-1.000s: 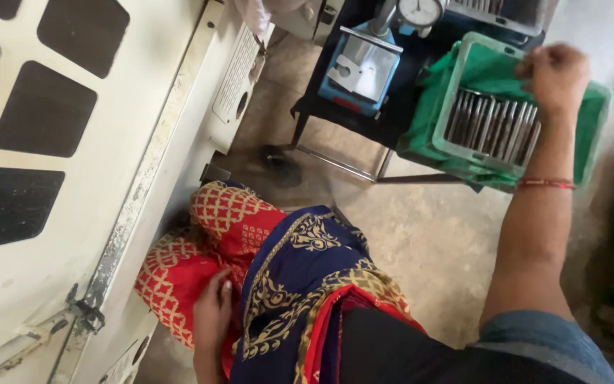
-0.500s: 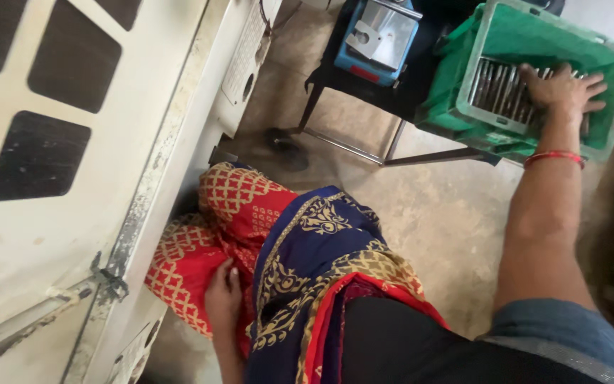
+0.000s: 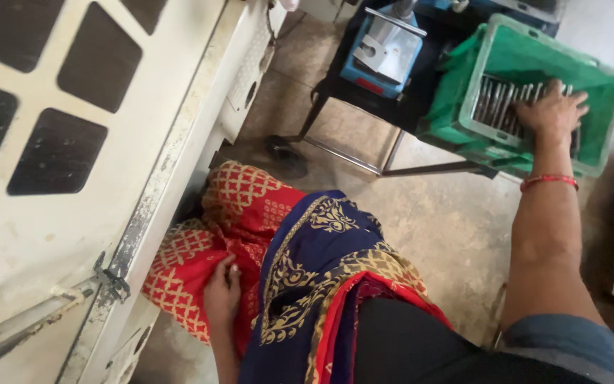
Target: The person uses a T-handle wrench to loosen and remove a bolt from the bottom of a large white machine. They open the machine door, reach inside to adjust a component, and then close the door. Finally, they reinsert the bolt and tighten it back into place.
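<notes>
Inside green crate, right hand on metal rods

Green crate walls hem the metal rods — seemingly open above; bare floor below.

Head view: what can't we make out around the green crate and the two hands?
- Right hand: its grip on the metal rods is hidden by the back of the hand.
- Green crate: rod count unclear; the hand covers some.
- Left hand: palm is hidden against the red cloth.
- Blue machine: top is cut off by the frame edge.
</notes>
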